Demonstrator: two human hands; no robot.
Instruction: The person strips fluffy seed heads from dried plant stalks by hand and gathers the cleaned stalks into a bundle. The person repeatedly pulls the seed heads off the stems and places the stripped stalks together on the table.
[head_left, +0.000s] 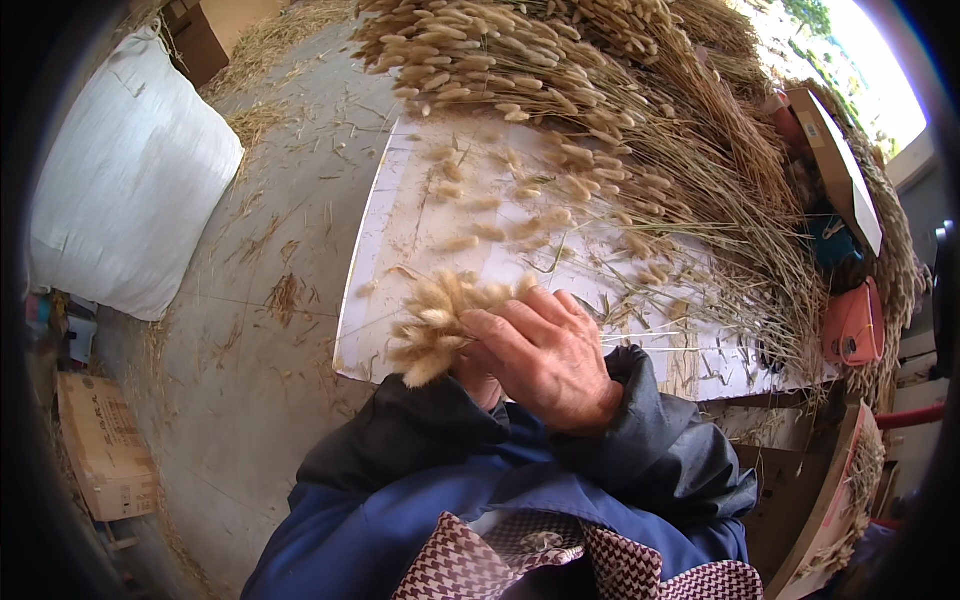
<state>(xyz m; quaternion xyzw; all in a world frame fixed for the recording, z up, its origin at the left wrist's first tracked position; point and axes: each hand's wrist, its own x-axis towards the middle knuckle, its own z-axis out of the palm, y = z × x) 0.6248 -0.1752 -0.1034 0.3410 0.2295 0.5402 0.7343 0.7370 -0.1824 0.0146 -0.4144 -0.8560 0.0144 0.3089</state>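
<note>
A small bunch of fluffy, cream-coloured bunny tail grass [435,320] is held close to my body, above the near edge of the white tabletop [385,240]. My left hand [478,382] grips it from below and is mostly covered by the other hand. My right hand [545,355] lies across the top, its fingers curled over the heads at the bunch's right side. The stems are hidden behind my hands. Loose grass heads [485,232] and bits of stem lie scattered on the tabletop just beyond.
A large heap of bunny tail grass [560,75] covers the table's far and right side, stems pointing right. At the right edge sit a pink container [853,322] and an open cardboard box [835,165]. Left stand a white sack [125,170] and a carton [105,445] on the straw-littered floor.
</note>
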